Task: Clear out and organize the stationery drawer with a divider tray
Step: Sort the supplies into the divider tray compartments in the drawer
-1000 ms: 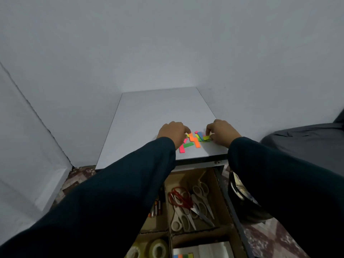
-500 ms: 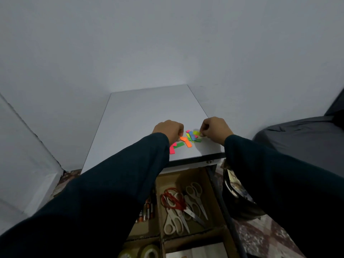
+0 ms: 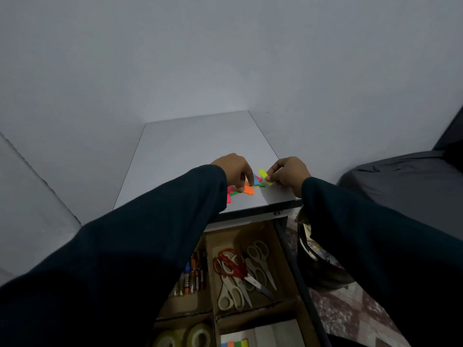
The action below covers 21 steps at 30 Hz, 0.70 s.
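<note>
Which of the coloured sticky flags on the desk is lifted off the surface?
The yellow flag, pinched in the right hand. The orange, pink, green and blue flags lie flat under the left hand.

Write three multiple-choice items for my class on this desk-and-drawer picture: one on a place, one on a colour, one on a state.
1. Where do the scissors lie?
A. on the desk top
B. in a compartment of the divider tray
C. on the floor

2. What colour is the strip that the right hand pinches?
A. yellow
B. white
C. black

3. How is the drawer?
A. closed
B. removed
C. pulled open

Key: 1 B, cardboard walls surround them; 2 A, it shows bright yellow at the fingertips; 3 C, its contents lie exposed below the desk edge.
</note>
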Motion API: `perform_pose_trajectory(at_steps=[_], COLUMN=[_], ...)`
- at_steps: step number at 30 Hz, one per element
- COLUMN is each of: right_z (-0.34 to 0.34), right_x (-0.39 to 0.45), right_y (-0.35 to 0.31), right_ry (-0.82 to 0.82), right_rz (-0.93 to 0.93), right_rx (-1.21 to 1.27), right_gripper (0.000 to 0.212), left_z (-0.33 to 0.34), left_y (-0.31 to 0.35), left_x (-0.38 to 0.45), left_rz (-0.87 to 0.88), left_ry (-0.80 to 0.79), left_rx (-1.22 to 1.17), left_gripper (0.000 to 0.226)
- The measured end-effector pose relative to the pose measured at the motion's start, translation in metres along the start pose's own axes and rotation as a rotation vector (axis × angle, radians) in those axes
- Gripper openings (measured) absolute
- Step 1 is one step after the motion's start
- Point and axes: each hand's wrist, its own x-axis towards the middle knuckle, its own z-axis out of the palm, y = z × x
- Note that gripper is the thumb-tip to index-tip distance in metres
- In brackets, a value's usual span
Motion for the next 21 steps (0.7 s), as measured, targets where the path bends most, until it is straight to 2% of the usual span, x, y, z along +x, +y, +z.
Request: perform_pose_trajectory(at_steps=[3, 10, 14, 18, 21], right_z=[0.003, 0.012, 0.014, 0.013, 0.01], right_x=[-0.001, 0.004, 0.003, 0.004, 0.004], right_y=[-0.004, -0.013, -0.016, -0.019, -0.023], right_ry=[-0.013, -0.028, -0.019, -0.013, -0.045], right_rz=[0.012, 0.012, 0.003, 0.015, 0.027], right_rx=[0.028, 0.022, -0.034, -0.027, 0.008], right_gripper=[0.021, 0.026, 0.008, 0.027, 0.025], left_z=[0.003, 0.008, 0.007, 0.006, 0.0], left_y=[0.002, 0.001, 0.001, -0.001, -0.014], left_x=[0.0, -0.005, -0.005, -0.01, -0.02], left_rz=[0.002, -0.003, 0.004, -0.018, -0.103], left_ry=[0.014, 0.085, 0.103, 0.208, 0.324], left_rx=[0.005, 0.008, 0.012, 0.004, -0.181], left_gripper=[0.03, 0.028, 0.02, 0.015, 0.016])
